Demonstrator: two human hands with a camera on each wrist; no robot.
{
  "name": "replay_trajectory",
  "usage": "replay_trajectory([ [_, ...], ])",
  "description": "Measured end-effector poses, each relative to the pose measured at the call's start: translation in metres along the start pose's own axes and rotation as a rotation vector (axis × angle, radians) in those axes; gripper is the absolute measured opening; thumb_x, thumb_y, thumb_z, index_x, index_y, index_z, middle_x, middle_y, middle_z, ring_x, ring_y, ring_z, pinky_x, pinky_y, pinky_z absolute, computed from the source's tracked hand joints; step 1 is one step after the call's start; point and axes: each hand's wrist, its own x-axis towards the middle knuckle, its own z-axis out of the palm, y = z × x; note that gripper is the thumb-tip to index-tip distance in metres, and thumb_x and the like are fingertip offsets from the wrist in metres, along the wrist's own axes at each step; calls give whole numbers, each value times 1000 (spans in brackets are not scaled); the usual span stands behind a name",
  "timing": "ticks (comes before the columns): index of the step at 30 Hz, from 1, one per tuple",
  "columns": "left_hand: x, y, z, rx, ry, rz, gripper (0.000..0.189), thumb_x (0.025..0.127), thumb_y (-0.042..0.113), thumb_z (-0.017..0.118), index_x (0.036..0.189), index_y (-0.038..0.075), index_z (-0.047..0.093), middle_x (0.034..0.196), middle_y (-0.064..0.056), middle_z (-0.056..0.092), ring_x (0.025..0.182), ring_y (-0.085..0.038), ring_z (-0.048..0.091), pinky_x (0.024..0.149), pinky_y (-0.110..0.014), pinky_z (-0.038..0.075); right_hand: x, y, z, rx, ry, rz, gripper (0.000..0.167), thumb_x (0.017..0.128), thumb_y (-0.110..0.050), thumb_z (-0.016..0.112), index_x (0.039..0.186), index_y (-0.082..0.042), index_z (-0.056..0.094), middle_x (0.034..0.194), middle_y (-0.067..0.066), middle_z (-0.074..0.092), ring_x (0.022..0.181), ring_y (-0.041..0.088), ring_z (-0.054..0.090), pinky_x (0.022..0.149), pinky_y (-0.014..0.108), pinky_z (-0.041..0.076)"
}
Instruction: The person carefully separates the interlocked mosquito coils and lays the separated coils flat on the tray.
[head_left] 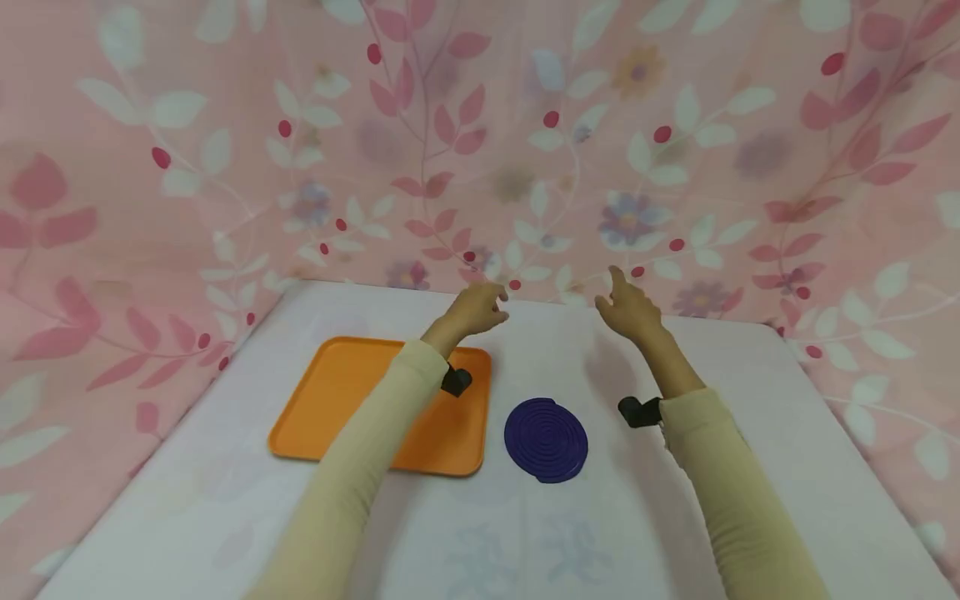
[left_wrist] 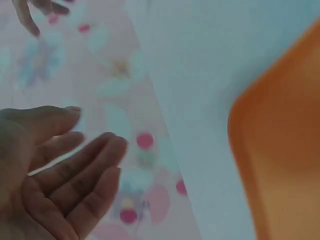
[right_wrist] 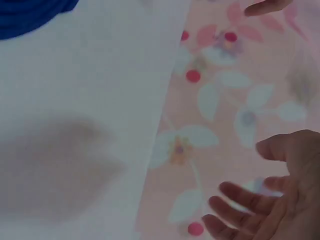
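Both hands are raised over the far part of the white table and hold nothing. The left hand [head_left: 474, 308] is above the far right corner of an orange tray [head_left: 352, 383], its fingers loosely bent; its open palm side shows in the left wrist view. To the right, the right hand [head_left: 630, 308] reaches toward the patterned cloth, fingers relaxed and spread in the right wrist view. A round dark blue coiled mat [head_left: 546, 440] with ring grooves lies flat on the table, right of the tray and nearer than the hands.
A pink floral cloth [head_left: 480, 150] hangs behind and at both sides of the white table [head_left: 750, 375]. Each wrist carries a small black mount [head_left: 639, 412]. Faint bluish figures mark the table's near part.
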Motion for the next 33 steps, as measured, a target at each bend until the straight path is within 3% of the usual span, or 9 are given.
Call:
replay_trajectory([
  [5,-28,8,25,-215,-117,-50,35,84,14,65,113,-4,59,95,-15,68,81,-25,67,68,-28,55,-46,-13,19,50,-185,-21,75,88,-25,57,140,10,17,121,36,48,109,47,50,91,57,40],
  [8,-45,9,41,-310,-160,-95,37,82,13,68,112,-7,59,94,-16,68,80,-26,67,68,-28,54,-78,-16,41,10,-266,-17,84,80,-29,69,138,11,24,120,38,46,105,47,52,86,56,44],
  [10,-52,10,53,-305,-177,-124,38,80,14,70,111,-7,60,96,-16,67,83,-26,65,71,-29,54,-94,-17,57,-26,-267,2,88,74,-32,75,137,8,28,119,37,45,101,46,54,78,56,46],
  [14,-60,16,73,-195,-185,-149,39,78,16,72,107,-6,60,97,-15,64,86,-24,61,72,-29,50,-114,-17,84,-54,-230,43,88,71,-34,77,135,7,33,114,34,48,96,45,56,70,55,48],
  [22,-64,29,87,-84,-193,-130,39,69,10,79,100,-4,61,92,-13,65,84,-24,59,73,-31,47,-124,-16,105,42,-128,79,73,73,-26,75,126,11,41,107,32,56,96,44,56,69,53,48],
  [25,-63,28,88,-96,-216,-133,35,69,7,78,98,-2,62,91,-12,65,84,-23,59,72,-30,46,-122,-15,107,81,-116,102,71,74,-25,75,126,10,42,106,29,59,95,41,57,69,51,48],
  [28,-61,26,87,-141,-250,-150,29,70,5,77,95,-1,63,88,-10,63,79,-20,57,67,-26,45,-120,-9,108,150,-111,121,67,73,-22,76,124,9,45,92,20,62,82,31,59,63,41,47],
  [33,-59,20,85,-282,-311,-177,21,73,2,74,90,-2,63,81,-8,61,66,-14,51,55,-20,43,-118,2,108,297,-92,128,46,74,-12,73,112,5,53,73,6,54,63,16,49,54,26,39],
])
